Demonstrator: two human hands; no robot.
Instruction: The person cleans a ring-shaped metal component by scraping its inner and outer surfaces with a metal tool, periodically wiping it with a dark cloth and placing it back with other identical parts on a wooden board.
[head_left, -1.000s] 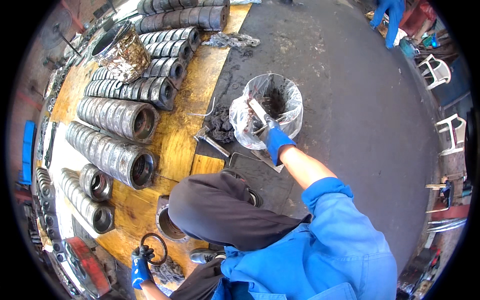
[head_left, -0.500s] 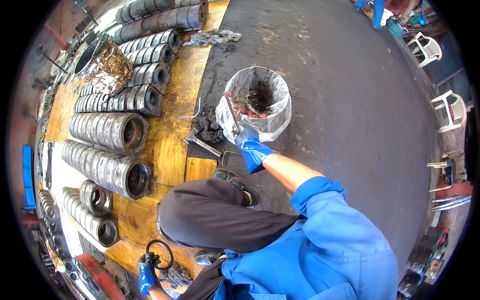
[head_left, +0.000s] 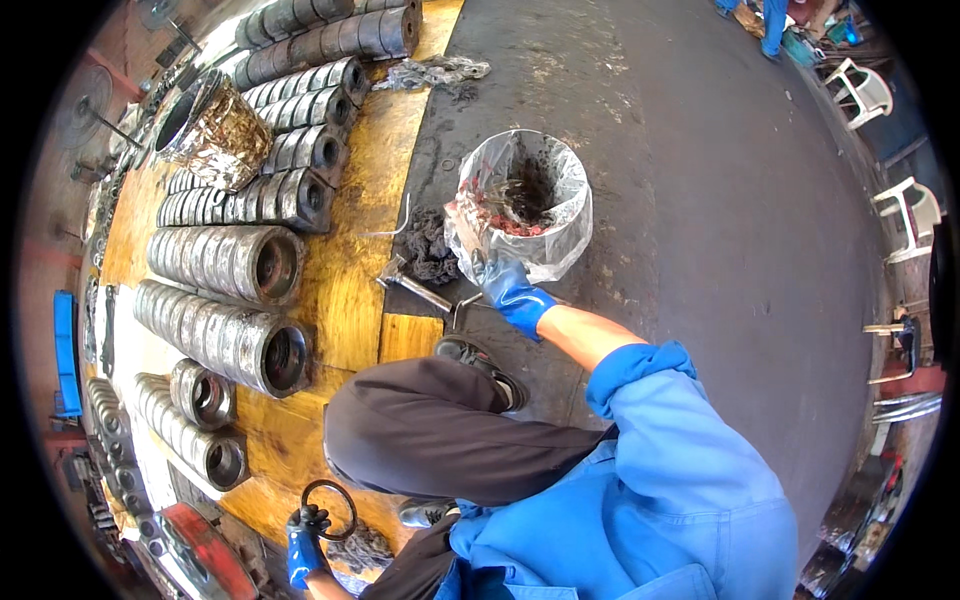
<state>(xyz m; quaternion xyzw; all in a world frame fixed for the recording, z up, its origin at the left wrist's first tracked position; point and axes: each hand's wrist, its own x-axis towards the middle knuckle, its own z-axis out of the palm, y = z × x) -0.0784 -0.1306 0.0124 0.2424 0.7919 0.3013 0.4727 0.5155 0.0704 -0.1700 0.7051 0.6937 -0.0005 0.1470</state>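
My left hand (head_left: 306,535), in a blue glove, grips a thin dark ring (head_left: 349,500) low in the view, beside my legs. In my right hand (head_left: 508,290), also gloved in blue, is a flat tan paddle-like tool (head_left: 465,226); its exact kind is unclear. The tool is at the near left rim of a bucket lined with clear plastic (head_left: 572,232). Dark, grease-like stuff and red bits (head_left: 520,228) coat the bucket's inside. The gloved fingers hide the tool's lower end.
A hammer (head_left: 425,291), a bent metal rod (head_left: 402,216) and a dark rag heap (head_left: 430,250) lie left of the bucket. Rows of metal rings (head_left: 225,330) line the yellow boards (head_left: 355,300). A dirty bucket (head_left: 225,140) stands among them. White chairs (head_left: 868,95) stand far right.
The paddle-like tool has turned from edge-on to show its broad face at the bucket's rim. My left hand still holds the ring. The whole view has shifted slightly.
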